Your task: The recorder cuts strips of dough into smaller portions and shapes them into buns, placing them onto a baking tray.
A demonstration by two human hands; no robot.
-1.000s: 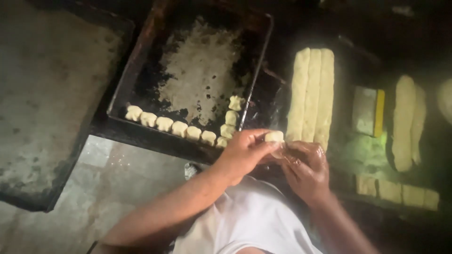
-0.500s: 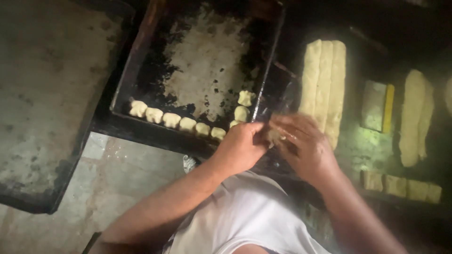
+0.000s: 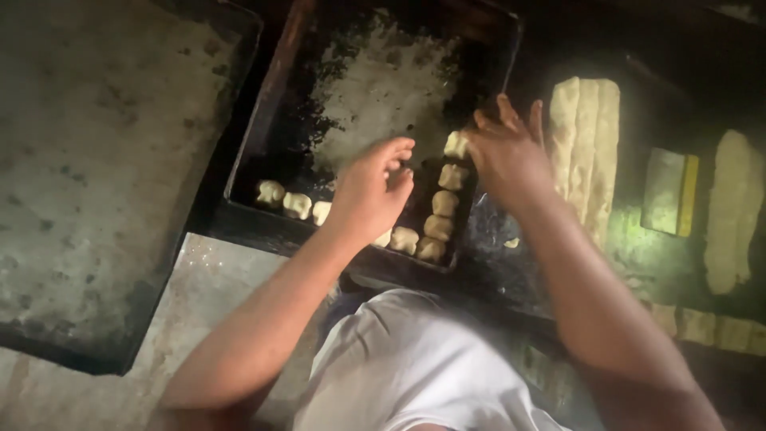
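Dim, dark worktop lies under your head camera, with a blackened baking tray (image 3: 271,104) in the middle. Your left hand (image 3: 371,191) hovers over it, fingers loosely curled, seemingly empty. Your right hand (image 3: 507,156) spreads wide at the tray's right edge, fingertips touching the top dough piece (image 3: 456,145). Beside it lies a long dough strip (image 3: 586,152).

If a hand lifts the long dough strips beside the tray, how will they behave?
The dough strips would probably sag and stretch; they lie long, flat and soft-looking. They may stick together, since they touch side by side. Likely light.
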